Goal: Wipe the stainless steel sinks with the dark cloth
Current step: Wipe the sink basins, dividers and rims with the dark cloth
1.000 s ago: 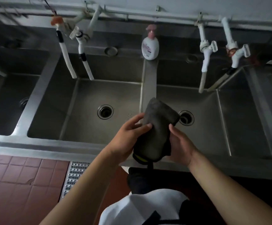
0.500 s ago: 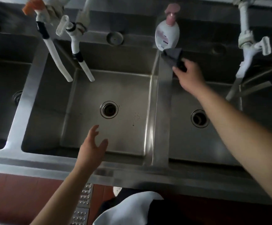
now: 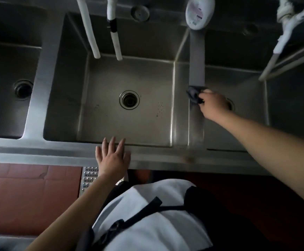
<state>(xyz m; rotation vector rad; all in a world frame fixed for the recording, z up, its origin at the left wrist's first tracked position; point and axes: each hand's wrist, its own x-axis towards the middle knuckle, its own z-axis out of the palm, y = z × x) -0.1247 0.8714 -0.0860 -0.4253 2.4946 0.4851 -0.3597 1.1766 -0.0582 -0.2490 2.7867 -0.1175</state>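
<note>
Wiping the steel divider (image 3: 196, 69) between the middle sink (image 3: 129, 109) and the right sink (image 3: 238, 91), the right hand (image 3: 213, 105) bunches the dark cloth (image 3: 193, 94) in a curled grip, about halfway along the strip. The left hand (image 3: 112, 155) rests flat, fingers spread, on the front rim (image 3: 38, 154). A soap bottle (image 3: 199, 12) stands at the divider's far end. Specks on the middle basin floor suggest the basins themselves are not yet wiped; most of the job looks left.
</note>
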